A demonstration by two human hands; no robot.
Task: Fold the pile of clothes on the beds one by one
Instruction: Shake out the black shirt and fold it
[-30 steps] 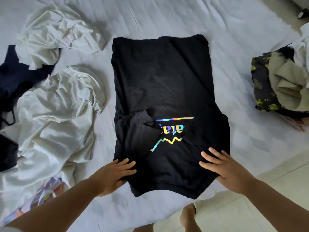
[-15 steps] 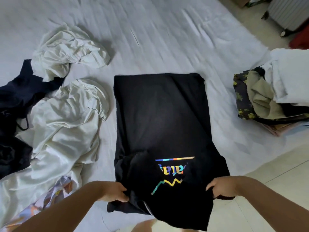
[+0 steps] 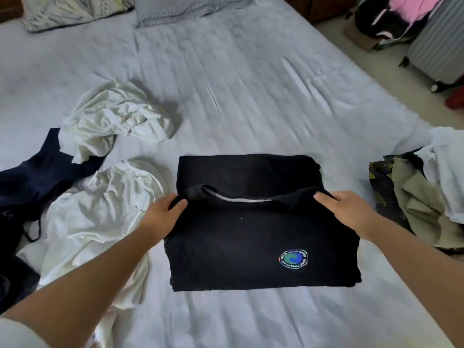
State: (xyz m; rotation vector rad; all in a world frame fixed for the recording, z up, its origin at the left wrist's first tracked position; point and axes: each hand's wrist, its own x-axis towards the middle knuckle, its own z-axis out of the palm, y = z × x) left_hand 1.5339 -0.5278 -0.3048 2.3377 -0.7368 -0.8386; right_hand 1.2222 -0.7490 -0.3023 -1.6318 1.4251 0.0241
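Black cotton T-shirt (image 3: pixel 253 229) nearly folded on grey bed (image 3: pixel 226 84); left hand (image 3: pixel 164 213) and right hand (image 3: pixel 347 209) fingers pinch its collar edge. Crumpled white garments (image 3: pixel 100 217) still unfolded.

Two pillows lie at the head of the bed: a leaf-patterned pillow (image 3: pixel 72 8) at the far left and a striped pillow (image 3: pixel 185 7) just beside it toward the middle. On the pale floor (image 3: pixel 334 33) to the right stands a grey ribbed suitcase (image 3: pixel 437 43) on small wheels. Behind it sits a dark bag (image 3: pixel 381 18) with a pink cloth (image 3: pixel 411 7) draped over it. Something red (image 3: pixel 455 99) shows at the right edge, too cropped to tell what it is.
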